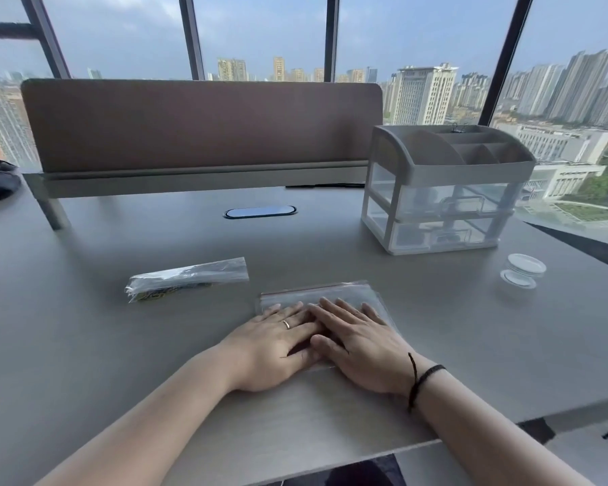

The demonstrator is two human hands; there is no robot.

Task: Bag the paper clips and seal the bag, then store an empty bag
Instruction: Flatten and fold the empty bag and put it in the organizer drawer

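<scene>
A clear zip bag (325,292) with a red seal strip lies flat on the grey desk (120,345) in front of me. My left hand (274,349) and my right hand (358,349) both press flat on it with straight fingers, side by side and touching at the fingers. The bag looks empty where it shows. To the left lies a second clear bag (186,278), rolled up, with yellowish paper clips visible at its left end.
A white desk organiser (443,191) with clear drawers stands at the back right. A small clear round jar (523,270) sits right of it near the desk's edge. A brown partition (204,128) runs along the back, with a cable grommet (259,212) before it.
</scene>
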